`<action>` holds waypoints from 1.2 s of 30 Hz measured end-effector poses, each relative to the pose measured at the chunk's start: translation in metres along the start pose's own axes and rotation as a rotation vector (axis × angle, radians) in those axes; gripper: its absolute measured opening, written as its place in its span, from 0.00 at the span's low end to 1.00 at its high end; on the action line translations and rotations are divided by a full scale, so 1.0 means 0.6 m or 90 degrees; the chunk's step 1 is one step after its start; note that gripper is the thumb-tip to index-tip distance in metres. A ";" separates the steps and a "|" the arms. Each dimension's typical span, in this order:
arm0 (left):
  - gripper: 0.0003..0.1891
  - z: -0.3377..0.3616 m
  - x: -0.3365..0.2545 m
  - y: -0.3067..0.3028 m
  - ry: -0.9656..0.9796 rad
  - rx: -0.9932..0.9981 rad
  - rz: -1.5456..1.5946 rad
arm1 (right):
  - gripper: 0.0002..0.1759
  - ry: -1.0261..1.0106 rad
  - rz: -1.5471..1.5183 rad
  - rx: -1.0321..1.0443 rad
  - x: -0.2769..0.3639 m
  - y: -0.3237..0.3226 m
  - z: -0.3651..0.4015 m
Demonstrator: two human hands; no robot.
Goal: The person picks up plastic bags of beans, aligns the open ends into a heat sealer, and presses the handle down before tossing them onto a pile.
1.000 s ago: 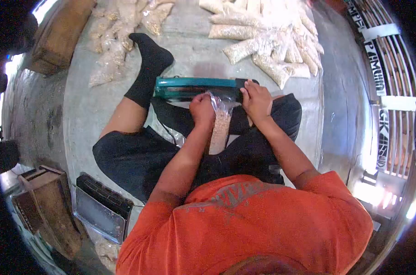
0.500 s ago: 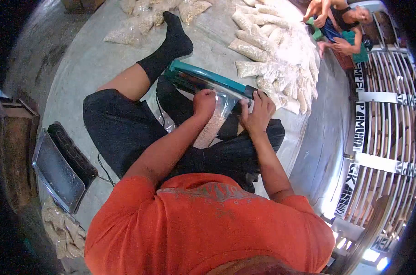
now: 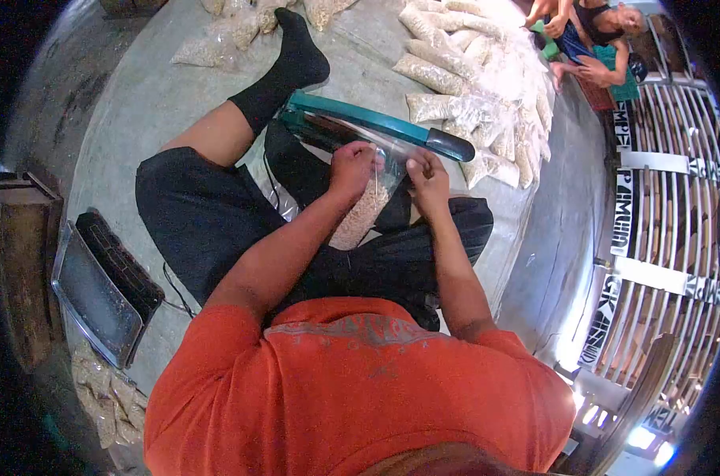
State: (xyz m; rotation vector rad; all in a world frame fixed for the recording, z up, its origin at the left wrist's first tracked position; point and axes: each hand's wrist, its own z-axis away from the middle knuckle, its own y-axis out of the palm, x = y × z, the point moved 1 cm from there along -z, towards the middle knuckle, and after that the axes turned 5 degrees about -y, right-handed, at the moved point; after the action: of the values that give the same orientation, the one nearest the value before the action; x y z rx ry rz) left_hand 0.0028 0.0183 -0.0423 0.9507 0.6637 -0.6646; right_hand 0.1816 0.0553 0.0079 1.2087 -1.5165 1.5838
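A clear plastic bag partly filled with pale grains (image 3: 361, 214) leans between my legs, its upper end at a long teal sealing device (image 3: 360, 117). Closed fingers of my left hand (image 3: 354, 168) grip the bag's left upper edge. My right hand (image 3: 429, 182) has its fingers pinched at the right side of the bag's top, just below the black end of the device's arm.
Many filled bags (image 3: 495, 87) lie at the upper right, others (image 3: 225, 44) at the upper left and lower left (image 3: 110, 397). A dark tray (image 3: 98, 293) rests on the left. Another person (image 3: 590, 47) sits at the upper right, near a slatted wall (image 3: 662, 214).
My right hand has come off the black end of the device's arm and moved down and left to the bag's top. My left hand stays on the bag.
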 end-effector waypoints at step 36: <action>0.44 0.266 -0.222 -0.102 0.087 0.015 0.357 | 0.30 0.179 -0.148 0.550 0.209 0.076 0.156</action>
State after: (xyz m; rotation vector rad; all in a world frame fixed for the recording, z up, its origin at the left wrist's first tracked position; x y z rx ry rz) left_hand -0.0923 -0.1199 0.0952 1.1473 0.4745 -0.1108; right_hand 0.1101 -0.0614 0.0960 1.4354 -0.4645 2.2025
